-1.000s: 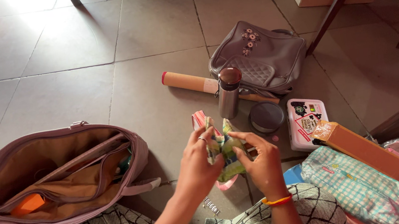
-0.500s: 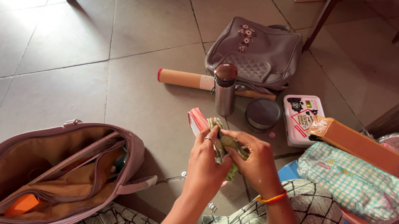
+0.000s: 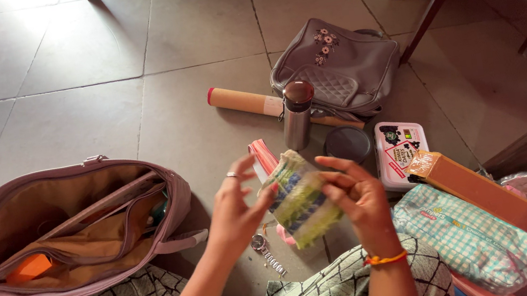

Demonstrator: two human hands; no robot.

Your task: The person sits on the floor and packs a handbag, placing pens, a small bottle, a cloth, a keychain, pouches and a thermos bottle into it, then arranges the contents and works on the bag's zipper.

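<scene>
Fingers (image 3: 247, 186) of the left hand (image 3: 234, 210) pinch one edge of a folded cloth (image 3: 299, 199), striped green, blue and white, while fingers (image 3: 334, 171) of the right hand (image 3: 360, 199) grip its opposite edge, the rest of each hand's fingers spread loosely; the cloth hangs between the two hands above the tiled floor (image 3: 91, 96), seen from the head camera. A ring sits on the left hand and an orange bangle (image 3: 385, 259) on the right wrist. Just below the left hand, a wristwatch (image 3: 265, 251) lies on the floor. Behind the cloth, a red-edged pouch (image 3: 263, 156) shows in part. Beyond the fingers stand a steel flask (image 3: 297, 114) and a round dark lid (image 3: 348, 143), with a cardboard tube (image 3: 240, 101) and a grey quilted bag (image 3: 341, 65) farther back. Beside the right hand lie a stickered white box (image 3: 401, 148), an orange carton (image 3: 471, 186) and a checked packet (image 3: 469, 243). Well to the left of the left hand, an open mauve handbag (image 3: 68, 227) rests on the floor, an orange item (image 3: 29, 268) inside it.
</scene>
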